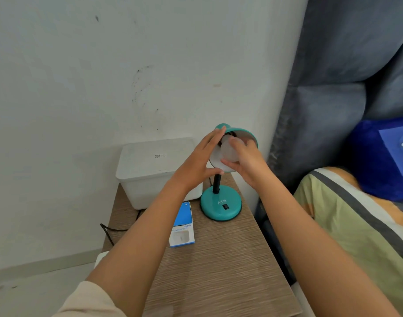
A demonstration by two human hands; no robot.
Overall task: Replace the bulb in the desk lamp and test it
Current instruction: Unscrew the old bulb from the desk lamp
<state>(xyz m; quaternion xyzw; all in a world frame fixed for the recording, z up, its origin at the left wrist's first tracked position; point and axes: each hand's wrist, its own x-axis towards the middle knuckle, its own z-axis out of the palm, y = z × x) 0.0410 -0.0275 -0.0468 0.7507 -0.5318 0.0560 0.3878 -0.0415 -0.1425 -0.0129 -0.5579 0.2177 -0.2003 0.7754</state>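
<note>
Round teal lamp base (221,205): white letters "ATN". Blue-and-white cardboard box (182,225): "H09" above "HUMIDIFIER", seen inverted. White plastic bin (159,172): small label, unreadable.

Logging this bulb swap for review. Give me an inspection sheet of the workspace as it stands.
Surface: wood-grain bedside table, mostly bare in front.
Job's things: teal desk lamp, shade tilted toward the camera; white bulb in the shade, unlit; rocker switch on the base.
Clutter: white plastic box at the wall; blue and white carton lying flat beside the lamp base.
Grips: left hand steadies the shade's rim; right hand has its grip around the bulb.
Cables: black cable running off the table's left edge.
Surroundings: scuffed white wall; grey curtain; bedding with a blue pillow to the right.
</note>
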